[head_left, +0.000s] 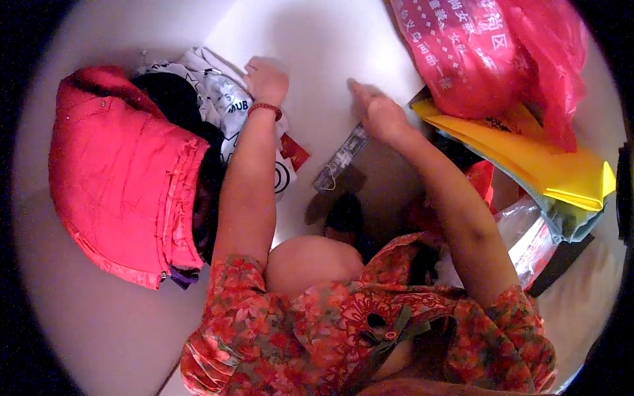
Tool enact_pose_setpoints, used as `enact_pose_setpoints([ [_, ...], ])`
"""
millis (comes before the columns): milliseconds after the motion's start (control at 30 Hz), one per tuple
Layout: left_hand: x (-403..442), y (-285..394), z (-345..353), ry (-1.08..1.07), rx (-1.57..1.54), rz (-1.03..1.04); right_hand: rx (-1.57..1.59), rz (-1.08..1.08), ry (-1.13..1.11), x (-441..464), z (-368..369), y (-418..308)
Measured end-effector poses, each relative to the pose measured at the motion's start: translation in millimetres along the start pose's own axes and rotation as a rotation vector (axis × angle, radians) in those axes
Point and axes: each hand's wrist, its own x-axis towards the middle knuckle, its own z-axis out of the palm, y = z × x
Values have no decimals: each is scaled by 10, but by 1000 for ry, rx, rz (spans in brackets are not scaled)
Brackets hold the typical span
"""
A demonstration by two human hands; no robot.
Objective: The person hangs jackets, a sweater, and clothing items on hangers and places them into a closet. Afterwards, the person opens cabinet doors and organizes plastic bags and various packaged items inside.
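Observation:
My left hand [266,80], with a red beaded bracelet at the wrist, is at the upper middle, beside white printed cloth [228,99]. Its fingers are curled, and what they hold, if anything, is too unclear to name. My right hand [382,117] is closed at the upper end of a narrow grey patterned strip [340,158], with one finger pointing out to the upper left. The strip slants down and left from that hand, with a small pale loop near its lower end. A small red tag [294,152] shows beside the white cloth.
A puffy red garment [125,178] lies at the left over dark cloth. At the upper right is a pink plastic bag [462,53] with white lettering. Below it are a yellow folded bag [528,158] and clear plastic packaging [528,237].

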Motion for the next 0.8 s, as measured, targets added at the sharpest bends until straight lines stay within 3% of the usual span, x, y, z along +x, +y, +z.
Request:
enact_pose_setpoints([
  [33, 37, 3, 20, -177, -12, 15, -12, 45, -64, -11, -57, -33],
  [67, 87, -10, 205, -180, -13, 16, -13, 47, -67, 0, 6, 18],
  [133, 143, -37, 700, 3, 73, -48, 33, -39, 29, 23, 174, 149],
  [233, -111, 118, -129, 25, -168, -164, 23, -9, -17, -28, 164, 145],
  [367, -112, 123, -235, 117, -90, -144, 112, -31, 29, -28, 195, 235],
  [433, -180, 137, -528, 40, 34, -21, 174, -13, -14, -4, 217, 263],
  [533, 7, 21, 54, 165, -6, 16, 219, -61, 44, -37, 206, 277],
  [633, -293, 297, -490, 228, -252, -34, 269, -80, 181, 2, 333, 331],
  [800, -569, 595, -488, 604, -449, 201, 338, -52, 357, -31, 357, 323],
])
